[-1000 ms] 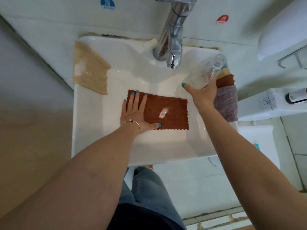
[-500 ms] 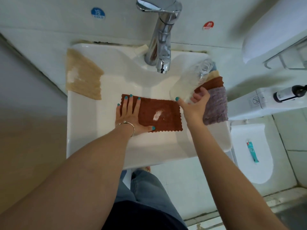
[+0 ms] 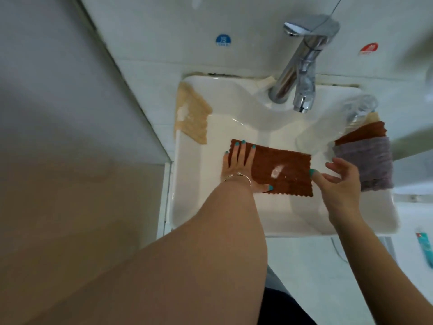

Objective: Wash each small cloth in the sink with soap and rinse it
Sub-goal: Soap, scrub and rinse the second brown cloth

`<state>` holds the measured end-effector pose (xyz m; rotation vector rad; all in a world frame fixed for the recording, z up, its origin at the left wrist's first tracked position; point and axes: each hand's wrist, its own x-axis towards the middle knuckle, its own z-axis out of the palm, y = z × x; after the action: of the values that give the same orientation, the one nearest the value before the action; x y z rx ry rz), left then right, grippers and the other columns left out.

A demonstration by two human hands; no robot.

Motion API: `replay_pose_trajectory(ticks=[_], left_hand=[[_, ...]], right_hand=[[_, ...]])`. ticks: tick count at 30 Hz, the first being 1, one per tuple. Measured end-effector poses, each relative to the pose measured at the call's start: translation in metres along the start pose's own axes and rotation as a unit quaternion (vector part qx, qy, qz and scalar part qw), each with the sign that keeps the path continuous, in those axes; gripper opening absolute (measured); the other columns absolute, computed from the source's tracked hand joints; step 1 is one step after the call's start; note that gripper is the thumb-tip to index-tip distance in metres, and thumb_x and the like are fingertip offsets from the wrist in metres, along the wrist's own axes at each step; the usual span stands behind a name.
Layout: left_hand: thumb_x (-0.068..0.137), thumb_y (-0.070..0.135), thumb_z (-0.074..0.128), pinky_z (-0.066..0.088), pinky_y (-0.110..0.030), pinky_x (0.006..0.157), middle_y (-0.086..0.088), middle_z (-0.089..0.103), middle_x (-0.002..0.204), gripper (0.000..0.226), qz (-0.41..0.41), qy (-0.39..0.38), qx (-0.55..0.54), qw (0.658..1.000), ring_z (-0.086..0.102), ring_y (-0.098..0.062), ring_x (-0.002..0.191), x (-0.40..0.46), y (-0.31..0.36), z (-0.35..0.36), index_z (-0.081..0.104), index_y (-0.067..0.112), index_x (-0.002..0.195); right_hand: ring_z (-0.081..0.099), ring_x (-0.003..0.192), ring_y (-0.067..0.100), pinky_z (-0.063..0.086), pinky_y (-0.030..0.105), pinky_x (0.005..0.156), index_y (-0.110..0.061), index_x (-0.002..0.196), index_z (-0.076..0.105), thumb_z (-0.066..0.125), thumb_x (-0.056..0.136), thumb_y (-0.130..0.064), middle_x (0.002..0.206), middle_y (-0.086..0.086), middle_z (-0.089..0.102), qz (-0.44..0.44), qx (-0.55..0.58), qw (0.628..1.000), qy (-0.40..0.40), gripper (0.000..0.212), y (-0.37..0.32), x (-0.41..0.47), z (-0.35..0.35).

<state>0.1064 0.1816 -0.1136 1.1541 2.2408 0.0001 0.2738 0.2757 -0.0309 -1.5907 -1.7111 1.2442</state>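
A rust-brown cloth (image 3: pixel 284 170) lies flat in the white sink (image 3: pixel 199 202), with a white blob of soap (image 3: pixel 277 171) near its middle. My left hand (image 3: pixel 239 165) presses flat on the cloth's left end, fingers spread. My right hand (image 3: pixel 339 179) hovers open at the cloth's right edge, holding nothing. A clear plastic bottle (image 3: pixel 328 127) leans tilted on the sink's right side, apart from my hand. Stacked cloths, purple (image 3: pixel 367 165) over brown (image 3: pixel 360 133), hang over the right rim. A beige cloth (image 3: pixel 192 113) with soap on it drapes over the back left rim.
A chrome tap (image 3: pixel 302 73) stands over the basin's back, no water running. Blue and red stickers mark the tiled wall behind. A wall meets the sink's left side. A tube (image 3: pixel 425 249) lies on a white surface at the lower right.
My right hand has let go of the clear bottle, which now rests tilted on the sink's right side, and has drawn back toward the brown cloth's right edge. The left hand stays put.
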Motion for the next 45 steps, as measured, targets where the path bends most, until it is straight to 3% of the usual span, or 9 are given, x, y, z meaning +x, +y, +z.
replay_pose_trajectory(ticks=[7,12,17,37,45], left_hand=[[0.067,0.084,0.055,-0.020,-0.046,0.114,-0.006,-0.034,0.155,0.130,-0.001,-0.005,-0.003,1.000,-0.035,-0.024,0.141,0.004,0.000,0.002,-0.026,0.024,0.149],[0.067,0.083,0.055,-0.020,-0.045,0.113,-0.006,-0.036,0.154,0.129,-0.001,-0.001,-0.002,1.000,-0.034,-0.024,0.141,0.003,0.000,0.002,-0.027,0.024,0.148],[0.067,0.085,0.054,-0.021,-0.045,0.113,-0.005,-0.036,0.154,0.130,-0.001,-0.005,0.003,1.000,-0.035,-0.024,0.141,0.007,0.002,0.002,-0.028,0.024,0.148],[0.066,0.089,0.047,-0.017,-0.047,0.115,-0.005,-0.040,0.152,0.129,-0.015,-0.023,0.028,0.999,-0.035,-0.024,0.141,0.015,0.003,0.006,-0.031,0.025,0.146],[0.065,0.089,0.048,-0.017,-0.047,0.116,-0.005,-0.041,0.151,0.130,-0.027,-0.044,0.039,0.998,-0.036,-0.025,0.141,0.017,0.004,0.003,-0.033,0.025,0.145]], right_hand=[[0.059,0.086,0.005,0.046,0.004,0.056,-0.015,0.127,0.050,0.075,0.083,-0.011,0.121,0.002,0.058,-0.033,0.013,0.999,-0.013,0.051,-0.016,-0.003,-0.004],[0.063,0.095,0.017,0.048,0.007,0.056,-0.019,0.123,0.052,0.075,0.083,-0.012,0.121,0.002,0.059,-0.035,0.022,0.999,-0.010,0.047,-0.019,-0.006,-0.003],[0.063,0.093,0.019,0.048,0.006,0.057,-0.022,0.116,0.054,0.077,0.082,-0.011,0.118,0.002,0.060,-0.044,0.021,0.999,-0.013,0.042,-0.019,-0.004,-0.004],[0.063,0.080,0.014,0.048,0.010,0.056,-0.023,0.106,0.059,0.074,0.084,-0.009,0.113,-0.002,0.062,0.018,0.035,0.999,-0.004,0.030,0.000,-0.002,-0.005],[0.065,0.086,0.020,0.051,0.014,0.060,-0.024,0.106,0.060,0.075,0.084,-0.009,0.110,-0.006,0.062,0.029,0.033,0.999,-0.009,0.030,0.009,0.008,-0.003]])
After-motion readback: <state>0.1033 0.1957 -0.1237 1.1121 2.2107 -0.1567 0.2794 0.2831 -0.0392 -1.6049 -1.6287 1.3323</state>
